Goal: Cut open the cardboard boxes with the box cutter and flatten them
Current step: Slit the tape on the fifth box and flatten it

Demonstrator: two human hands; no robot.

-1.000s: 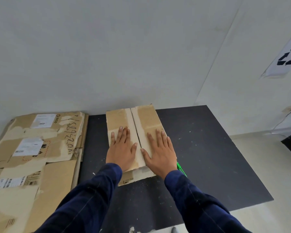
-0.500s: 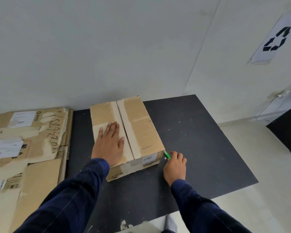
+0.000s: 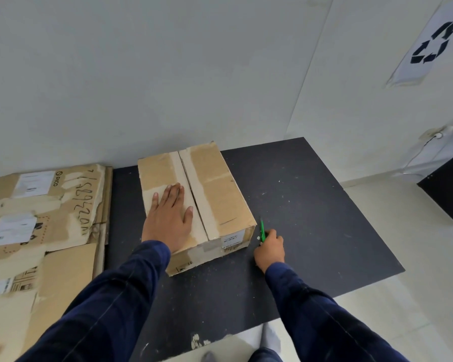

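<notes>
Cardboard box (image 3: 220, 194) is sitting closed on the black mat (image 3: 311, 218), over toward the mat's left side, its far end close to the wall (image 3: 168, 74). Its two top flaps are meeting along a seam that runs away from the person. Torn strips where tape has been are showing pale beside that seam. A small white label is showing on the near end face, by the right corner

Left hand (image 3: 168, 218) is lying palm down on the left flap, fingers straight and a little spread, thumb angled toward the seam; it is pressing, gripping nothing

Right hand (image 3: 270, 250) is resting low at the mat, just beside the box's near right corner, fingers curled round the green box cutter (image 3: 262, 231). The cutter is pointing away from the person, along the box's right side. Cannot tell whether the blade is touching the cardboard

Both arms are wearing dark blue sleeves (image 3: 110, 309)

Left of the mat, flattened cardboard (image 3: 63, 270) is lying in overlapping sheets, with white labels and handwritten digits

On the right-hand wall a paper recycling sign (image 3: 426, 45) is hanging, its lower edge curling. A dark block (image 3: 447, 189) is standing at the right edge, well apart from the box
</notes>
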